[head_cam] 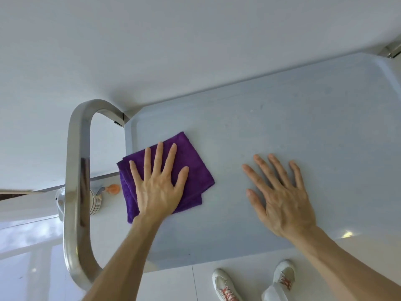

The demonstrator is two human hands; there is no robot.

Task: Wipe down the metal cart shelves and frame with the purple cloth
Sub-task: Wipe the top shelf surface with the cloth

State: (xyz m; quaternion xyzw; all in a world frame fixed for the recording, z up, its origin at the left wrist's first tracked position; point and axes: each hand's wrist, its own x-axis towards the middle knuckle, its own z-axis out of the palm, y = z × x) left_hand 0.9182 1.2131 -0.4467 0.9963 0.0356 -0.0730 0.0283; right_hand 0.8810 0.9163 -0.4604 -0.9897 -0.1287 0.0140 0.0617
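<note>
Head view: left hand fingers spread flat on purple cloth, right hand flat on cart shelf.

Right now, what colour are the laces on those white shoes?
The white shoes' laces are reddish-orange, seen in the head view.

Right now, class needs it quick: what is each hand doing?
Left hand: open, fingers straight, pressing flat on the purple cloth.
Right hand: open, fingers spread, resting flat on the cart's top shelf, holding nothing.
</note>
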